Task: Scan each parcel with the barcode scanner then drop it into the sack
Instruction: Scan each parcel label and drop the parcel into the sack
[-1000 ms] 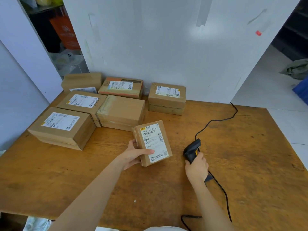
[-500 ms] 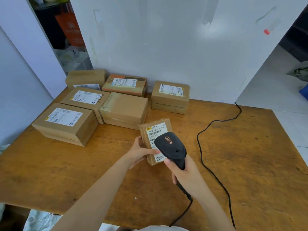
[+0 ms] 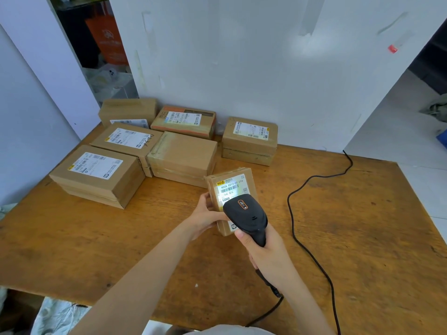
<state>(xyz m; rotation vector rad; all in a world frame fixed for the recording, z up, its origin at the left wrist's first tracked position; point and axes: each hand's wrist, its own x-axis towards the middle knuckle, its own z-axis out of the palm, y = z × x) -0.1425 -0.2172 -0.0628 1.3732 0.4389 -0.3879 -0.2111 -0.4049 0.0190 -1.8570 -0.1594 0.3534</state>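
Lower left: sack [image 3: 56,313] edge, barely visible. Centre frame: left hand [image 3: 205,217] clamps tilted parcel [image 3: 231,189] by its side. Right hand [image 3: 268,257] wrapped round barcode scanner [image 3: 246,213], light on label. Risk: scanner so near may miss the barcode; loose grip could drop parcel.

A worn wooden tabletop [image 3: 362,238] is filling the near scene, its grain showing dark marks. A pale grey-white wall panel [image 3: 242,56] is standing along its far edge, catching soft light and carrying a small red tag [image 3: 392,48]. At far left, a dark opening is showing an orange bag [image 3: 106,42]. At right, pale floor tiles [image 3: 399,131] are stretching away.
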